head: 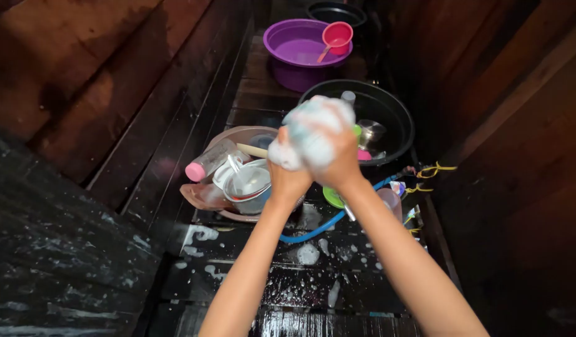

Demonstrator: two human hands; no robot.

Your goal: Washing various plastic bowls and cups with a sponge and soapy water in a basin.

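Foam-covered sponge (313, 134) (soft, lumpy) squeezed between left hand (290, 175) and right hand (343, 163), both clenched, above black round basin (397, 112).

Head view, steeply down, near the hands (313, 153)

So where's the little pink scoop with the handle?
The pink plastic scoop sits at the top of the head view, resting on the right rim of the purple round basin, behind the black tub.
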